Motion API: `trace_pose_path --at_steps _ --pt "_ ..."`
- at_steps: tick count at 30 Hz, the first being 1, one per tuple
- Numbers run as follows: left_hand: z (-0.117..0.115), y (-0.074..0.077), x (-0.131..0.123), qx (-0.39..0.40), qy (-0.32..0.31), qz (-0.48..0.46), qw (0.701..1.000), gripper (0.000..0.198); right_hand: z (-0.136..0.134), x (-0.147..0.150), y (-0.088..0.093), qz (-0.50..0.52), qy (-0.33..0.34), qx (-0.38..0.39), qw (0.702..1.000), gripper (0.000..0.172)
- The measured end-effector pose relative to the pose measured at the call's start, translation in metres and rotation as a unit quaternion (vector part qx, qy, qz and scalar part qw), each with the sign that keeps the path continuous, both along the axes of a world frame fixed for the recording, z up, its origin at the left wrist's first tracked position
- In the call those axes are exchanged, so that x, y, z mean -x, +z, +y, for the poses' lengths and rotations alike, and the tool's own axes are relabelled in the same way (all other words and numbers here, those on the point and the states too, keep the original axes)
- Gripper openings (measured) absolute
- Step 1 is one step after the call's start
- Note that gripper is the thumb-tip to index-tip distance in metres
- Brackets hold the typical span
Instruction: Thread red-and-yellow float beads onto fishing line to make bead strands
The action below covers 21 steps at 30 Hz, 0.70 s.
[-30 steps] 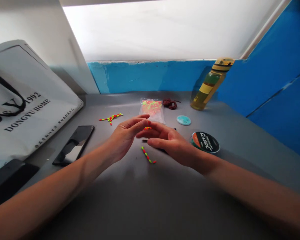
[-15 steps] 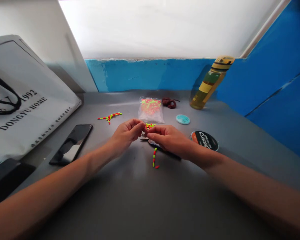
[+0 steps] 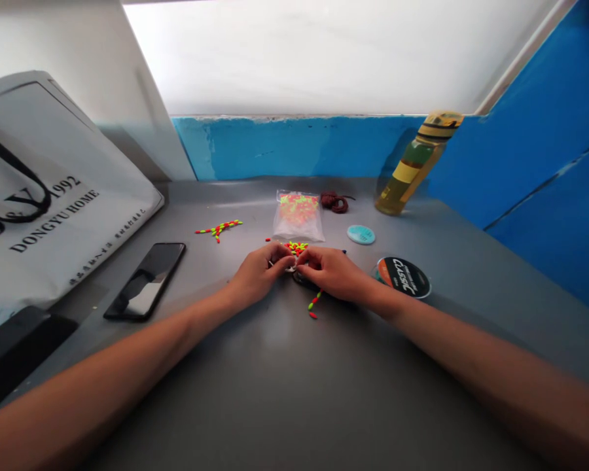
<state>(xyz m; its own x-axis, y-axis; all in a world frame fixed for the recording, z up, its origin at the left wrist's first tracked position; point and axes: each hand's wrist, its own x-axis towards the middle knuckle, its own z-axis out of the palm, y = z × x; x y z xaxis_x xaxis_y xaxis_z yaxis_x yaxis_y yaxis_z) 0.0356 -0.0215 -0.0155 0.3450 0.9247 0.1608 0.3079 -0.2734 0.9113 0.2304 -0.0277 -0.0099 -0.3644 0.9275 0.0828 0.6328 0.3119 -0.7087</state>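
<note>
Fingertip to fingertip, my left hand (image 3: 261,273) and my right hand (image 3: 338,271) are both pinched closed over the middle of the table. What they pinch is too small to make out. Just beyond the fingertips lies a small pile of red and yellow-green beads (image 3: 296,248). A short row of such beads (image 3: 315,301) trails on the near side of my right hand, its upper end by that hand. Beneath my right hand is a dark tool (image 3: 302,280), mostly hidden. One red bead (image 3: 267,239) lies apart beyond my left hand.
Behind the hands are a clear bag of beads (image 3: 298,216) and a brown cord bundle (image 3: 336,201). At left are bead strands (image 3: 220,228), a phone (image 3: 146,281) and a white bag (image 3: 78,196). A turquoise disc (image 3: 361,234), line spool (image 3: 403,277) and bottle (image 3: 412,170) stand right.
Both hands have shifted slightly, staying pinched together. The bead row has moved up and right, closer to my right hand, and less of it shows. A red bead beyond my left hand is now visible.
</note>
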Motion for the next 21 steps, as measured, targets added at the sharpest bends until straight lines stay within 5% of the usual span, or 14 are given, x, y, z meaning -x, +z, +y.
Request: trace_pose_path --at_steps 21 --pt "-0.0011 0.0007 0.0008 -0.039 0.007 0.066 0.997 0.016 -0.0077 0.0056 0.0012 -0.095 -0.02 -0.041 0.994 0.015"
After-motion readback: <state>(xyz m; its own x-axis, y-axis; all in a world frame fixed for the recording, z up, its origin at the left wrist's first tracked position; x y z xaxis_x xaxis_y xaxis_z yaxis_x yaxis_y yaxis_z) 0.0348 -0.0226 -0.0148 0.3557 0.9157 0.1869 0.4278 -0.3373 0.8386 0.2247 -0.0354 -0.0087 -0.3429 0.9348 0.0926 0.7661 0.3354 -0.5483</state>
